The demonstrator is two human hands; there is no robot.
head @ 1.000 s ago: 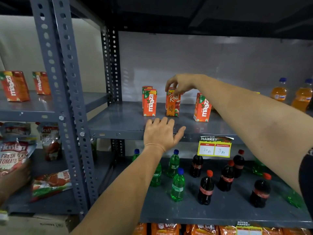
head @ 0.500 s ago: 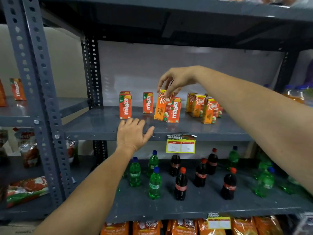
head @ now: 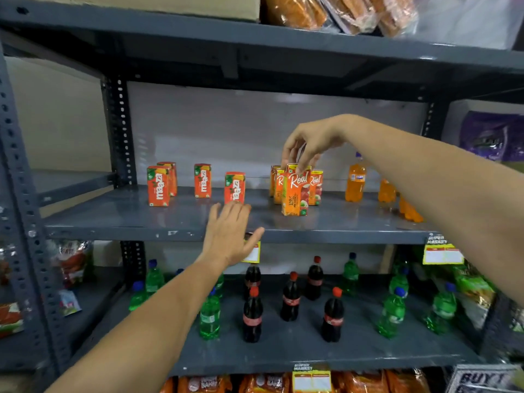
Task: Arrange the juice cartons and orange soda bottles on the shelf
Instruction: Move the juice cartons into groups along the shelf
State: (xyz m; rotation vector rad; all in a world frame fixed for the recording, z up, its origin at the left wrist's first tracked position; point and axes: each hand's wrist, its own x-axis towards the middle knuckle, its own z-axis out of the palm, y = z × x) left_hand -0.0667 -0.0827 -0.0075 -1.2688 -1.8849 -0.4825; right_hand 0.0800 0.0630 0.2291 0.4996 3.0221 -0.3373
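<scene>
Two hands over the juice shelf

My right hand [head: 307, 146] pinches the top of the front Real carton [head: 295, 191], upright on the shelf [head: 340, 222] before more Real cartons [head: 316, 186]. Maaza cartons [head: 202, 180] stand left, orange soda bottles [head: 355, 180] right. My left hand [head: 229, 234] hangs open, fingers spread, at the shelf edge, covering a price tag [head: 253, 252].

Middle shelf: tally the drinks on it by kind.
Maaza cartons: 4
Real cartons: 4 visible
Orange soda bottles: 3 visible, with more possibly hidden
Total: 11
</scene>
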